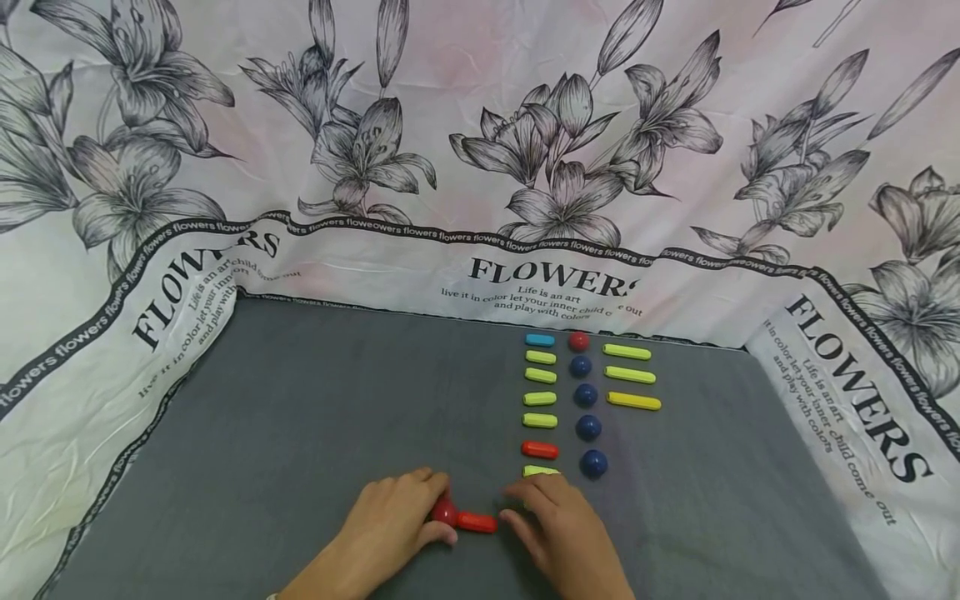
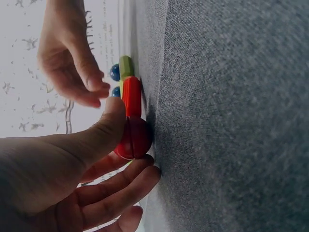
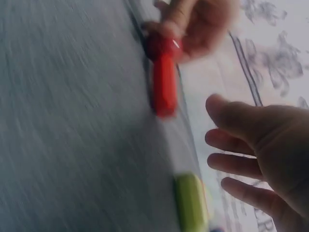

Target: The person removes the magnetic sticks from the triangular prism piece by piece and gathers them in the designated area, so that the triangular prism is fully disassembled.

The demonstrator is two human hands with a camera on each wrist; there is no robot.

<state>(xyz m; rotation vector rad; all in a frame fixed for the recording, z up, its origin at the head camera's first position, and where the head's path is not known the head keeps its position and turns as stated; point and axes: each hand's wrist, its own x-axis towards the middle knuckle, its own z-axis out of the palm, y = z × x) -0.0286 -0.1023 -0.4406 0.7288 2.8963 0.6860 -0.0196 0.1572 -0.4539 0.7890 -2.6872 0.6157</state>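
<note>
My left hand (image 1: 387,518) grips a red ball (image 1: 445,512) low on the grey cloth, thumb on one side and fingers on the other. A short red rod (image 1: 477,522) extends from that ball toward the right, its end against the ball. In the left wrist view, the ball (image 2: 134,139) shows a thin seam line. My right hand (image 1: 561,527) is just to the right of the rod's free end, fingers loosely bent and apart, holding nothing. Near its fingertips lies a short yellow-green rod (image 1: 540,471), partly covered by that hand in the head view.
Beyond my right hand runs a column of short rods: a blue one (image 1: 539,340), several yellow-green ones (image 1: 540,399) and a red one (image 1: 540,450). Beside it stand a red ball (image 1: 578,342) and several dark blue balls (image 1: 588,427). Longer yellowish rods (image 1: 633,402) lie further right.
</note>
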